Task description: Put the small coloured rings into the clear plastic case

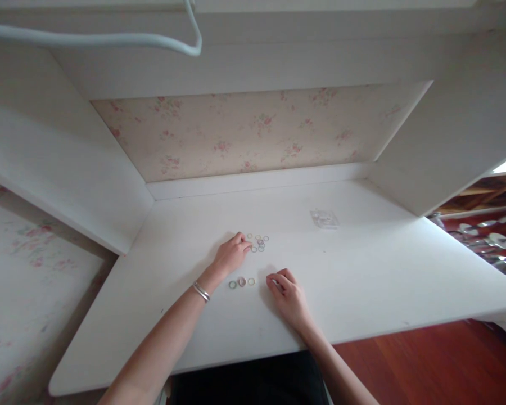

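Observation:
My left hand (231, 254), with a bracelet (201, 291) on its wrist, reaches to the left edge of a loose cluster of thin rings (260, 243) on the white table. Its fingers are bent inward beside the nearest rings; what they hold, if anything, is too small to make out. Closer to me lie a green ring (233, 284), a thicker pink ring (242, 282) and a thin yellowish ring (252, 281), side by side in a row. My right hand (289, 295) rests on the table to the right of this row, fingers curled and closed, their inside hidden.
A small clear plastic box (325, 219) sits on the table (362, 259) farther back on the right. White panels (451, 112) flank the table, with flowered wallpaper (261, 132) behind. A white cable or tube (109, 39) hangs at top left. Shiny metal items (500, 242) stand beyond the right edge.

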Available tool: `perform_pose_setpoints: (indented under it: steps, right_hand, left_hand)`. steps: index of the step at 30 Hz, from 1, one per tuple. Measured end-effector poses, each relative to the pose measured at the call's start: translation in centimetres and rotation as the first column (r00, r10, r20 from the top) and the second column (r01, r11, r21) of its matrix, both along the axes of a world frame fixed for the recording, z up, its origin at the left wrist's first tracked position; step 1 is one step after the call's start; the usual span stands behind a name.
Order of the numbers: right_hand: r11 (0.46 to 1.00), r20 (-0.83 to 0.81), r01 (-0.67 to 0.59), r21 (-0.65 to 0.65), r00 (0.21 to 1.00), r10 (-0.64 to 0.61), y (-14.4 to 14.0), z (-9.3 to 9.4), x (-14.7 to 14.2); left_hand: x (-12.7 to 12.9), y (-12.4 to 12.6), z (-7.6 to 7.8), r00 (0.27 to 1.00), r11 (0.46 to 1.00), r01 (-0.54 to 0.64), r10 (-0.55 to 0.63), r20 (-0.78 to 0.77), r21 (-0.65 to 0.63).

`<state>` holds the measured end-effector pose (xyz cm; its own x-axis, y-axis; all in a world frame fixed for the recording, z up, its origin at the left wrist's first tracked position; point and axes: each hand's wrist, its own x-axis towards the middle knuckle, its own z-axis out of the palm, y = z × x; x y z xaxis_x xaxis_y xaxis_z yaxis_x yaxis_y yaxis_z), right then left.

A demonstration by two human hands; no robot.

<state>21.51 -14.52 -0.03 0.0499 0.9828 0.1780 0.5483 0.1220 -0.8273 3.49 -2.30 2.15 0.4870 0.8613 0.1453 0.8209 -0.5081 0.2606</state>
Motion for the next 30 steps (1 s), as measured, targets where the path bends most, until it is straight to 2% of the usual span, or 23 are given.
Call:
perform_pose_setpoints:
  steps: [6,11,15,19,24,30]
  right_hand:
    - [1.0,0.013,0.0,-0.003,1.0,0.0,0.0,0.3,0.0]
    - [1.0,0.01,-0.011,0.005,1.0,0.011,-0.1,0.0,0.0]
    - [1.0,0.016,-0.003,0.011,1.0,0.003,0.1,-0.4,0.0]
    - [1.0,0.023,-0.017,0.027,1.0,0.016,0.1,-0.4,0.0]
    - [0.999,0.034,-0.015,0.031,0.999,0.014,0.1,-0.2,-0.1]
    - [1.0,0.055,-0.012,0.028,0.998,0.01,0.0,-0.1,-0.1]
  left_hand:
    - [-0.2,-0.1,-0.1,1.0,1.0,0.002,-0.002,-0.003,-0.026]
    - [-0.8,-0.8,0.3,0.998,1.0,-0.015,0.016,0.062,-0.025]
    - [-1.2,-2.5,1.3,0.993,0.999,-0.006,0.011,0.118,-0.035]
    - [-1.1,-5.2,2.3,0.989,0.997,0.054,-0.045,0.142,-0.059]
    - [-0.6,-7.8,2.8,0.993,0.993,0.111,-0.109,0.043,-0.037]
    - [-0.2,-8.7,2.8,0.987,0.99,0.14,-0.138,-0.077,0.017]
